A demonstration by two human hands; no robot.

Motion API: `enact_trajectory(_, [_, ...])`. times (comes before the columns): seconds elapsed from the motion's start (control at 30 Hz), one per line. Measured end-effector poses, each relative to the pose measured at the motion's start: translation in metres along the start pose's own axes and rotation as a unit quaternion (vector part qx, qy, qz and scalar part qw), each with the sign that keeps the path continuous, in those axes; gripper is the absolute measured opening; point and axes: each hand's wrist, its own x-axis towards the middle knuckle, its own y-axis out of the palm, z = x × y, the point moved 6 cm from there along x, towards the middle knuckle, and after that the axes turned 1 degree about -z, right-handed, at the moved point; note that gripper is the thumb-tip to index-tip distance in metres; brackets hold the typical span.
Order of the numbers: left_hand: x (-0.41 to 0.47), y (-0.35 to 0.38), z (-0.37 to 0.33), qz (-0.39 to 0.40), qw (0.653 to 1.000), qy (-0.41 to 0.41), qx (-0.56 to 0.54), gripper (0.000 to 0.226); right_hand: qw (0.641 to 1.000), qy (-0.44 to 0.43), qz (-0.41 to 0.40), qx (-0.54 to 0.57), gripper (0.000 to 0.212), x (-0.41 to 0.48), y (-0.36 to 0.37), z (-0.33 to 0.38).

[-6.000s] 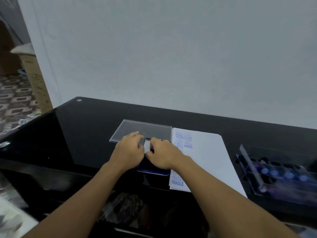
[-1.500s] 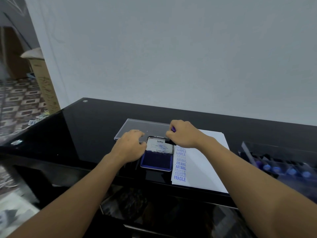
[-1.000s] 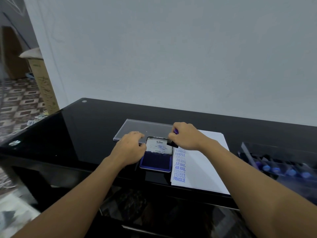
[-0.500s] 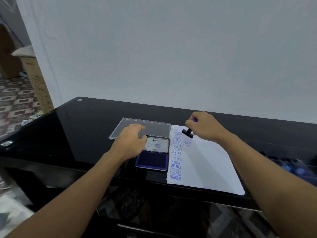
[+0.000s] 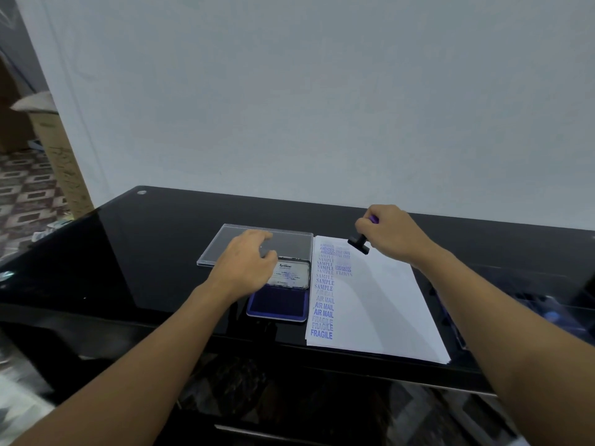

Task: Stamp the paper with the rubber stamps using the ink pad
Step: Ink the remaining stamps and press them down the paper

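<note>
Worktop [image 5: 145,252] first: my left hand [image 5: 244,268] rests with loose, open fingers on the left side of the ink pad [image 5: 278,305], which lies open just beside the paper [image 5: 376,310]. A moment ago the stamp [image 5: 358,244] was down low by the pad; now my right hand [image 5: 389,235] grips its purple handle and has lifted it above the paper's top, so I think that print is done. Its long black bar runs from far-left to near-right, tilted, face pointing down at the paper.
</note>
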Motion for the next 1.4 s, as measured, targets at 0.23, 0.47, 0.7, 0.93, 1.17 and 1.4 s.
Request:
enact_trajectory(0.23, [-0.002, 0.000, 0.001, -0.006, 1.000, 0.003, 0.003, 0.048, 1.000, -0.009, 0.004, 0.019, 0.025, -0.001, 0.004, -0.003])
enact_trajectory(0.47, [-0.011, -0.002, 0.025, -0.008, 1.000, -0.004, -0.005, 0.046, 0.997, -0.053, 0.036, 0.045, 0.015, -0.011, 0.025, 0.009])
enact_trajectory(0.7, [-0.021, -0.002, 0.051, -0.015, 0.999, -0.036, -0.013, 0.045, 0.991, -0.057, 0.082, 0.085, 0.023, -0.017, 0.064, 0.030])
enact_trajectory(0.93, [-0.027, 0.008, 0.072, -0.011, 0.998, -0.060, -0.017, 0.044, 0.986, -0.074, 0.147, 0.014, 0.027, -0.024, 0.098, 0.058])
enact_trajectory(1.17, [-0.031, 0.017, 0.073, -0.035, 0.998, -0.016, 0.047, 0.038, 0.990, -0.068, 0.110, -0.062, 0.028, -0.022, 0.119, 0.067])
enact_trajectory(1.4, [-0.032, 0.027, 0.084, -0.030, 0.993, -0.001, 0.111, 0.043, 0.981, -0.086, 0.128, -0.121, 0.016, -0.025, 0.144, 0.073])
